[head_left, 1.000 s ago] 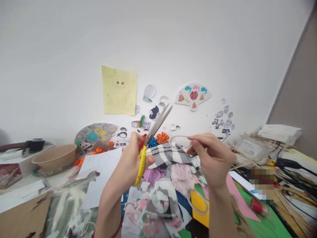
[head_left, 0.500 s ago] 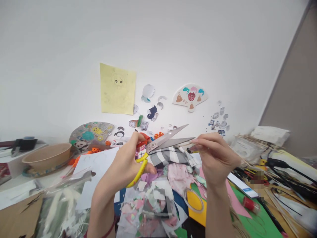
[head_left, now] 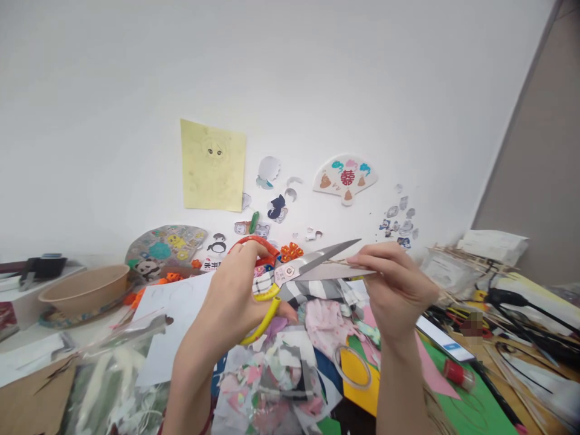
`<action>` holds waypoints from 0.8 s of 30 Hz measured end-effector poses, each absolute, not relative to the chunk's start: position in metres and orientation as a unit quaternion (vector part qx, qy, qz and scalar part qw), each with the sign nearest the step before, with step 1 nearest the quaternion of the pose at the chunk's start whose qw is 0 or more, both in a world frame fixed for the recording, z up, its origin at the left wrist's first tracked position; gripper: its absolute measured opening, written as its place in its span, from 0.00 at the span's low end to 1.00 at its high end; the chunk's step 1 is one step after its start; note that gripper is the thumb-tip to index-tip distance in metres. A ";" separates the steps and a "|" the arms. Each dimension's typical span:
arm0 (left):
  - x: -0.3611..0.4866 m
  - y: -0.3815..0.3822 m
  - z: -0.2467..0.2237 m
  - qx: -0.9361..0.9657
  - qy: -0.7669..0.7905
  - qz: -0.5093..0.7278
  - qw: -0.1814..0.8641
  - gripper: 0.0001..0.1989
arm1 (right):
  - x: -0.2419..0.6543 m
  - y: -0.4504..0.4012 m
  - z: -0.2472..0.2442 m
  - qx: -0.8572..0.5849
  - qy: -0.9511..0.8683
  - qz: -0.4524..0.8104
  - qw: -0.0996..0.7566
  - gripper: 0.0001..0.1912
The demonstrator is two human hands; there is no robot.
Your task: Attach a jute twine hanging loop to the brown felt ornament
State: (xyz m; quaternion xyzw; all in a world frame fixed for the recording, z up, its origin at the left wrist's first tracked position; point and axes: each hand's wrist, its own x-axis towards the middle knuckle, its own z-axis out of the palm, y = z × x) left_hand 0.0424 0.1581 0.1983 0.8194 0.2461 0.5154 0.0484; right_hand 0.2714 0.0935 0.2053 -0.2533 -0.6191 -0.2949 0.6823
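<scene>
My left hand (head_left: 242, 290) is wrapped round the scissors (head_left: 289, 272), with its fingers and thumb at the orange and yellow handles. The blades are spread and point right, tips close to my right hand (head_left: 392, 281). My right fingers are pinched on a thin tan strand (head_left: 341, 262), whose short end lies between the two blades. What it is exactly is too small to tell. Below the hands, a clear bag of paper and fabric scraps (head_left: 276, 374) and a roll of tape (head_left: 352, 367) lie on the table.
Pink dotted cloth (head_left: 327, 323) and black-and-white checked cloth (head_left: 317, 290) lie behind the scraps. A phone (head_left: 444, 339), a red thread spool (head_left: 458, 374) and tangled black cables (head_left: 530, 308) are at right. At left stand a tan bowl (head_left: 86, 289) and a sticker-covered fan (head_left: 167, 248).
The scissors have moved right and slightly down, so the blades now straddle the strand by my right fingers. My right hand has stayed nearly in place.
</scene>
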 end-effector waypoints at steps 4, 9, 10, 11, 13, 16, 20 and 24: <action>0.045 0.158 0.200 0.817 0.246 0.520 0.034 0.25 | 0.272 0.092 0.205 -0.251 -0.624 -0.294 0.679 0.16; 0.046 0.160 0.200 0.820 0.237 0.520 0.028 0.25 | 0.273 0.092 0.205 -0.250 -0.631 -0.297 0.672 0.17; 0.046 0.160 0.200 0.820 0.232 0.523 0.027 0.26 | 0.274 0.093 0.205 -0.249 -0.630 -0.300 0.671 0.17; 0.046 0.160 0.201 0.819 0.228 0.525 0.027 0.26 | 0.274 0.093 0.205 -0.249 -0.630 -0.302 0.671 0.16; 0.046 0.159 0.201 0.818 0.223 0.529 0.026 0.26 | 0.274 0.093 0.206 -0.251 -0.629 -0.303 0.670 0.16; 0.046 0.159 0.201 0.818 0.224 0.529 0.029 0.26 | 0.274 0.093 0.205 -0.254 -0.631 -0.298 0.670 0.16; 0.046 0.160 0.200 0.817 0.229 0.527 0.038 0.23 | 0.274 0.092 0.203 -0.249 -0.638 -0.281 0.673 0.17; 0.045 0.160 0.198 0.815 0.223 0.534 0.039 0.20 | 0.273 0.090 0.203 -0.258 -0.642 -0.273 0.669 0.17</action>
